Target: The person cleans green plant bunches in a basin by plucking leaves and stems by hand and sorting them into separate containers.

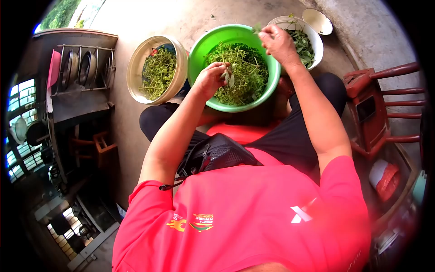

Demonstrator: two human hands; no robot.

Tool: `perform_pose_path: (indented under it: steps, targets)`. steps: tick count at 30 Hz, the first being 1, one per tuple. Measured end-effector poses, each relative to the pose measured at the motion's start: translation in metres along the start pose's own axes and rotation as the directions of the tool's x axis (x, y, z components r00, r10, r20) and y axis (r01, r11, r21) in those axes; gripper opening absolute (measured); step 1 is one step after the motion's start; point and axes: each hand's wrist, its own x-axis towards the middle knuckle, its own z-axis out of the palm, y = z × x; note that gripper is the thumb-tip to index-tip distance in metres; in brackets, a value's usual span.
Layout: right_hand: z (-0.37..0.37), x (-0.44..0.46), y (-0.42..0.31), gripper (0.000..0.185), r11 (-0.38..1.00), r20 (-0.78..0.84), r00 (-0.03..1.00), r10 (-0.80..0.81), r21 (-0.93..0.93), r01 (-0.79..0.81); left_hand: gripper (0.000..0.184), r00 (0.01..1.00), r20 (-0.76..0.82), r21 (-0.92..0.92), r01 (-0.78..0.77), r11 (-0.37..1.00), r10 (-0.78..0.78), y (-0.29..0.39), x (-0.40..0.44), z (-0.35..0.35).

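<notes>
My left hand [212,80] is closed on a leafy sprig [231,80], its leaves hanging from my fingertips over the green basin [273,93]. In that basin lies a heap of thin green stalks with small bud-like clusters [242,75]. My right hand [277,45] is raised at the basin's far right rim with its fingers pinched together. Blurred green leaves [257,28] show at those fingertips. Right behind that hand stands a white bucket [318,52] with loose green leaves [302,45] in it.
On the left a cream tub [133,77] holds more green stalks [158,72]. An upturned pale bowl or lid [317,21] lies at the far right. A red-brown wooden chair [369,113] is on my right, and a rack with pans [84,68] on my left.
</notes>
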Motion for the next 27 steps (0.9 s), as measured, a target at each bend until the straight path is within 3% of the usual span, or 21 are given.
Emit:
perform_pose_path:
  steps: [2,3,4,5,7,8,9,10,11,12,15,17,21,23,25,27]
  targets:
    - [-0.025,0.013,0.015,0.032,0.92,-0.202,0.978,0.053,-0.372,-0.127,0.024,0.999,-0.021,-0.126,0.041,0.991,-0.044,-0.003,0.003,-0.006]
    - [-0.031,0.018,0.02,0.036,0.795,-0.286,0.957,0.046,-0.57,-0.208,0.024,0.999,-0.017,-0.131,0.043,0.991,-0.045,-0.003,0.002,-0.004]
    - [-0.032,0.02,0.027,0.04,0.697,-0.347,0.933,0.092,-0.647,-0.31,0.026,0.997,-0.031,-0.144,0.06,0.988,-0.065,-0.002,0.001,-0.003]
    - [-0.029,0.018,0.035,0.04,0.694,-0.348,0.933,0.095,-0.649,-0.313,0.028,0.995,-0.045,-0.156,0.076,0.985,-0.084,-0.001,0.0,-0.002]
    - [-0.017,0.012,0.033,0.039,0.595,-0.364,0.929,-0.07,-0.763,-0.254,0.029,0.996,-0.032,-0.172,0.08,0.982,-0.087,0.002,-0.001,0.001]
    - [-0.01,0.007,0.034,0.034,0.687,-0.232,0.961,-0.149,-0.723,-0.068,0.03,0.996,-0.033,-0.174,0.076,0.982,-0.082,0.002,-0.001,0.004]
    - [-0.002,-0.001,0.023,0.025,0.817,-0.077,0.99,-0.115,-0.575,0.05,0.03,0.996,-0.036,-0.178,0.072,0.981,-0.08,0.003,-0.002,0.008]
    - [0.011,-0.009,0.017,0.019,0.902,0.056,0.976,-0.212,-0.374,0.217,0.03,0.996,-0.039,-0.182,0.071,0.981,-0.079,0.001,-0.002,0.01]
    - [0.024,-0.021,0.012,0.021,0.935,0.159,0.964,-0.215,-0.252,0.25,0.031,0.997,-0.021,-0.182,0.067,0.981,-0.072,0.0,-0.002,0.011]
    - [0.039,-0.03,0.018,0.026,0.923,0.234,0.943,-0.236,-0.25,0.293,0.032,0.998,-0.002,-0.181,0.063,0.982,-0.064,-0.001,-0.001,0.013]
    - [0.066,-0.052,0.017,0.026,0.782,0.258,0.941,-0.217,-0.531,0.326,0.028,0.998,0.063,-0.141,0.012,0.99,-0.003,-0.005,0.003,0.019]
    - [0.066,-0.045,0.022,0.024,0.746,0.324,0.908,-0.267,-0.527,0.408,0.021,0.999,0.0,-0.065,-0.046,0.997,0.046,-0.007,-0.001,0.027]
    - [0.062,-0.038,0.022,0.016,0.636,0.526,0.756,-0.391,-0.439,0.635,0.019,0.998,-0.058,0.121,-0.006,0.993,0.013,-0.004,-0.009,0.028]
    - [0.063,-0.039,0.024,0.017,0.64,0.561,0.734,-0.382,-0.412,0.648,0.021,0.996,-0.083,0.257,-0.018,0.966,0.041,-0.007,-0.012,0.026]
    - [0.06,-0.039,0.02,0.014,0.649,0.625,0.678,-0.387,-0.337,0.682,0.023,0.991,-0.107,0.281,-0.05,0.958,0.083,-0.009,-0.009,0.021]
    - [0.054,-0.037,0.016,0.014,0.709,0.626,0.699,-0.346,-0.313,0.631,0.024,0.975,-0.175,0.364,-0.064,0.929,0.136,-0.004,-0.007,0.009]
